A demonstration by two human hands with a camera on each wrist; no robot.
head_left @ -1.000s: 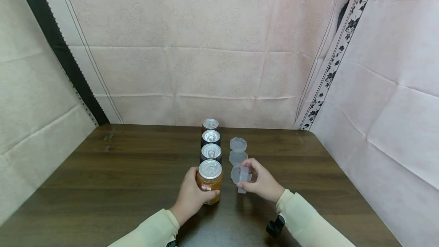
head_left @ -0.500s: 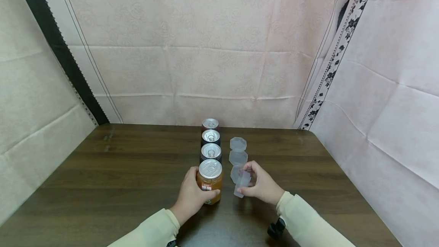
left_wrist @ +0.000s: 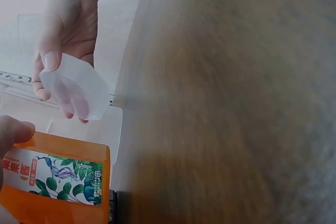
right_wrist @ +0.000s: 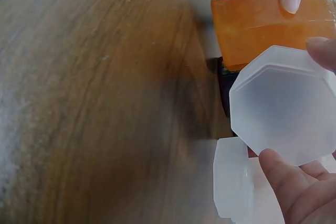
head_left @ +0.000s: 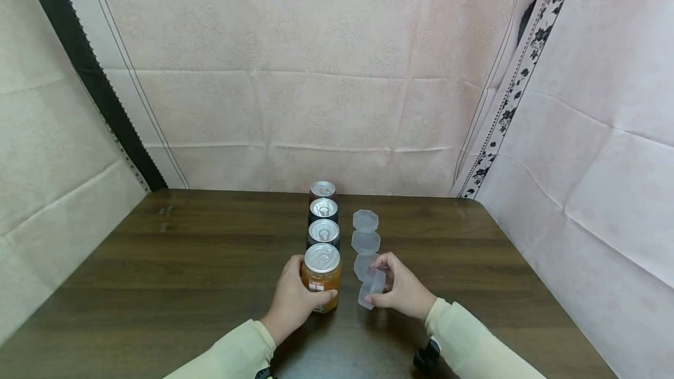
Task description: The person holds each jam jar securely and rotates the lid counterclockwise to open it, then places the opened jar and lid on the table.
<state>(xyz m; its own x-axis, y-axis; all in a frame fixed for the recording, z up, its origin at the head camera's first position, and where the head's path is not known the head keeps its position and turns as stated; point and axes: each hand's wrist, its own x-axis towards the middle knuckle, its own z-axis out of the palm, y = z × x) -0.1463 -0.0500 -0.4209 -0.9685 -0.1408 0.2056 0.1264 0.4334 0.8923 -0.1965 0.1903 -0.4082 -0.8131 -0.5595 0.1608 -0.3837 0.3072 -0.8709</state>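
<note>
My left hand (head_left: 295,297) grips the side of a jar (head_left: 323,281) with orange contents and a silver pull-tab top, the nearest in a row. Its printed label (left_wrist: 55,177) shows leaves and a bird in the left wrist view. To the right, my right hand (head_left: 402,292) pinches a shallow frosted octagonal plastic lid (head_left: 371,289) between thumb and fingers. That lid is tilted, held apart from the jar; the right wrist view shows its broad octagonal face (right_wrist: 289,108).
Behind the jar stand several dark pull-tab cans (head_left: 323,231) in line. Beside them lie similar frosted lids (head_left: 365,242) in their own row, the nearest partly covered by the held one. A wooden table (head_left: 184,274) bears everything, with pale cloth (head_left: 342,75) hung around it.
The lid in my right hand has turned from nearly edge-on to a slant, and that hand has come slightly toward me. My left hand and the jar stay put.
</note>
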